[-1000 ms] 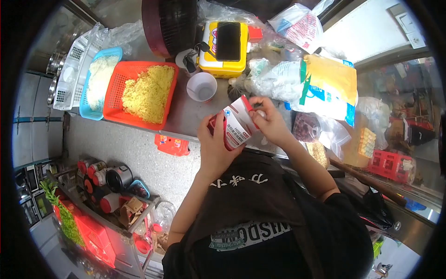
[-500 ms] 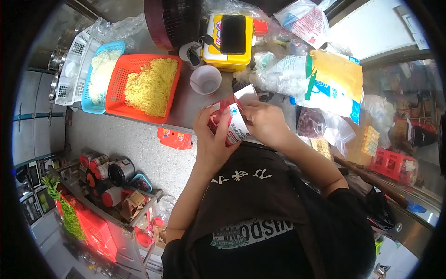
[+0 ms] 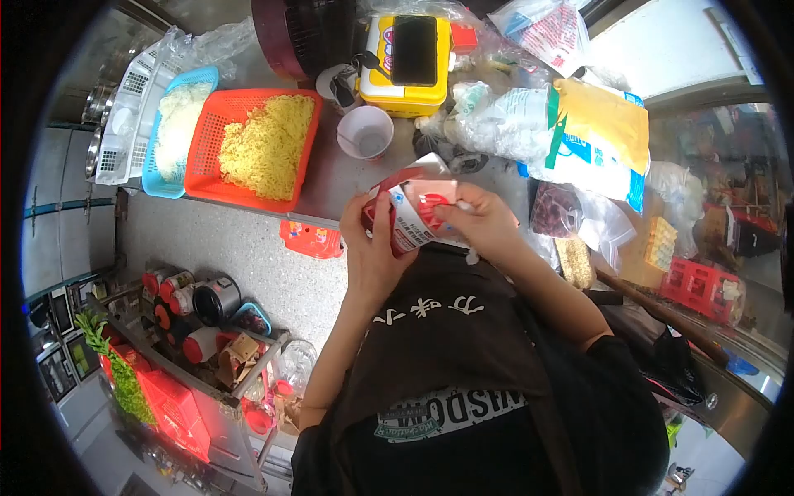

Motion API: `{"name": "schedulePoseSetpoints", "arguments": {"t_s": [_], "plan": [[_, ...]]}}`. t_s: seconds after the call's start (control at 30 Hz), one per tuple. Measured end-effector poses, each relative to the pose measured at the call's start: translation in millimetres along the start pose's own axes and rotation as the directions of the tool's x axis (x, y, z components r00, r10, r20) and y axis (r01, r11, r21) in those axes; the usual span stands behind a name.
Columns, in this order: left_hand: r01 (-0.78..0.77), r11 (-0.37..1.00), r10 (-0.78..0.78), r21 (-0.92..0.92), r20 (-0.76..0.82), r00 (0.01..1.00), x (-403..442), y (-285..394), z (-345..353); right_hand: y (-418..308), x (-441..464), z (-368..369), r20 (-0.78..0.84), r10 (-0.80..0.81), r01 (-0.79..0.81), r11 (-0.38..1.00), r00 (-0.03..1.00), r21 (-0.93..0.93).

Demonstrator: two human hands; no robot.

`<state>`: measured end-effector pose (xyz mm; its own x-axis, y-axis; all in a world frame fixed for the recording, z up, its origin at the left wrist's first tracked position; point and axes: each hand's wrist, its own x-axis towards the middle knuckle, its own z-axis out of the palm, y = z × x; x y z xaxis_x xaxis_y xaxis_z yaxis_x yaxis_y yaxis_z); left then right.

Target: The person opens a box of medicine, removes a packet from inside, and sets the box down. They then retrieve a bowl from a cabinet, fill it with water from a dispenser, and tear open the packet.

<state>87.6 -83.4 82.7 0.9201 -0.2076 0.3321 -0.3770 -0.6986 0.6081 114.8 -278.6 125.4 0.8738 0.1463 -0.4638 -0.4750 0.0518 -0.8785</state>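
My left hand is wrapped round a small red and white carton, tilted above the front edge of the metal counter. The carton's flap stands up at the top. Between the thumb and fingers of my right hand is a pale pink packet with red print, at the carton's open end. Whether its lower end is still inside the carton I cannot tell. Just beyond both hands a white paper cup stands on the counter.
Left on the counter, an orange basket holds yellow noodles beside a blue basket. A phone lies on a yellow box at the back. Plastic bags crowd the right. Below left stands a cart with jars.
The pink packet has come into view at the carton's opening, gripped by my right hand, whose fingers were at the carton before. My left hand keeps its hold on the carton.
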Motion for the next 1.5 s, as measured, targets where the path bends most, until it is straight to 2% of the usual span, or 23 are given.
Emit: {"name": "schedulePoseSetpoints", "arguments": {"t_s": [0.03, 0.1, 0.13, 0.23, 0.27, 0.37, 0.4, 0.47, 0.57, 0.67, 0.77, 0.8, 0.87, 0.9, 0.93, 1.03, 1.07, 1.17, 1.2, 1.3, 1.37, 1.43, 1.5], "plan": [[0.048, 0.999, -0.048, 0.015, 0.010, 0.999, -4, -2, 1, -5, -6, -6, -0.066, 0.081, -0.081, 0.997, 0.995, 0.013], [0.134, 0.991, -0.134, 0.011, -0.003, 0.991, -8, -8, 0, 15, 0, -35, -0.116, 0.050, -0.051, 0.999, 0.992, -0.009], [0.173, 0.985, -0.173, -0.011, -0.022, 0.985, -11, -11, -2, 4, -6, -41, -0.141, 0.099, -0.106, 0.994, 0.985, -0.040], [0.236, 0.967, -0.241, -0.094, -0.041, 0.970, -15, -21, -5, 32, 6, -63, -0.140, 0.201, -0.221, 0.964, 0.969, -0.145], [0.242, 0.960, -0.252, -0.143, -0.051, 0.966, -15, -21, -4, 52, 14, -69, -0.143, 0.195, -0.215, 0.965, 0.970, -0.149], [0.262, 0.945, -0.272, -0.196, -0.026, 0.962, -14, -19, -1, 105, 43, -88, -0.238, 0.255, -0.335, 0.851, 0.937, -0.404], [0.269, 0.943, -0.277, -0.197, -0.010, 0.961, -13, -18, 0, 110, 43, -87, -0.309, 0.100, -0.254, 0.820, 0.946, -0.513], [0.284, 0.922, -0.293, -0.262, 0.005, 0.956, -12, -17, 3, 120, 43, -86, -0.372, -0.228, -0.125, 0.683, 0.900, -0.720], [0.291, 0.923, -0.281, -0.251, 0.074, 0.957, -8, -11, 8, 68, 27, -69, -0.173, -0.080, -0.004, 0.900, 0.982, -0.437], [0.203, 0.961, -0.170, -0.187, 0.178, 0.969, 4, 2, 15, 37, 12, -47, 0.021, -0.173, 0.174, 0.976, 0.985, -0.133], [0.149, 0.959, -0.079, -0.240, 0.279, 0.957, 13, 11, 27, 13, -6, -40, 0.055, -0.050, 0.067, 0.918, 0.997, -0.392], [0.132, 0.958, -0.045, -0.255, 0.320, 0.946, 15, 10, 32, 37, 1, -54, 0.058, -0.076, 0.091, 0.931, 0.995, -0.353], [0.128, 0.947, 0.010, -0.295, 0.423, 0.906, 23, 12, 36, 34, -6, -76, -0.052, 0.171, -0.179, 0.932, 0.984, -0.314], [0.130, 0.949, 0.004, -0.288, 0.423, 0.906, 26, 13, 40, 34, -10, -87, -0.099, 0.292, -0.308, 0.909, 0.951, -0.282], [0.135, 0.951, -0.004, -0.280, 0.424, 0.906, 27, 13, 46, 49, -10, -101, -0.175, 0.309, -0.342, 0.916, 0.935, -0.209], [0.175, 0.950, -0.041, -0.258, 0.454, 0.890, 31, 10, 59, 80, -11, -147, -0.336, 0.241, -0.326, 0.918, 0.911, -0.227], [0.178, 0.948, -0.039, -0.262, 0.461, 0.886, 32, 8, 60, 97, -14, -155, -0.423, -0.088, -0.172, 0.824, 0.902, -0.539], [0.195, 0.950, -0.061, -0.243, 0.468, 0.882, 32, 3, 63, 55, -25, -135, -0.380, -0.499, -0.173, 0.412, 0.779, -0.895], [0.203, 0.952, -0.072, -0.231, 0.473, 0.878, 29, 3, 64, 38, -21, -126, -0.355, -0.600, -0.107, 0.408, 0.717, -0.907], [0.273, 0.937, -0.142, -0.216, 0.481, 0.865, 19, 4, 67, -16, 25, -106, -0.303, -0.729, 0.105, 0.456, 0.614, -0.884], [0.323, 0.921, -0.175, -0.220, 0.506, 0.844, 11, 3, 69, -43, 86, -102, -0.275, -0.739, 0.119, 0.432, 0.615, -0.894], [0.360, 0.910, -0.210, -0.208, 0.516, 0.830, 5, 4, 66, -57, 164, -110, -0.149, -0.799, 0.123, 0.268, 0.582, -0.956], [0.384, 0.905, -0.245, -0.181, 0.515, 0.821, 0, 4, 60, -77, 220, -109, -0.248, -0.581, -0.084, 0.295, 0.775, -0.952]]}}
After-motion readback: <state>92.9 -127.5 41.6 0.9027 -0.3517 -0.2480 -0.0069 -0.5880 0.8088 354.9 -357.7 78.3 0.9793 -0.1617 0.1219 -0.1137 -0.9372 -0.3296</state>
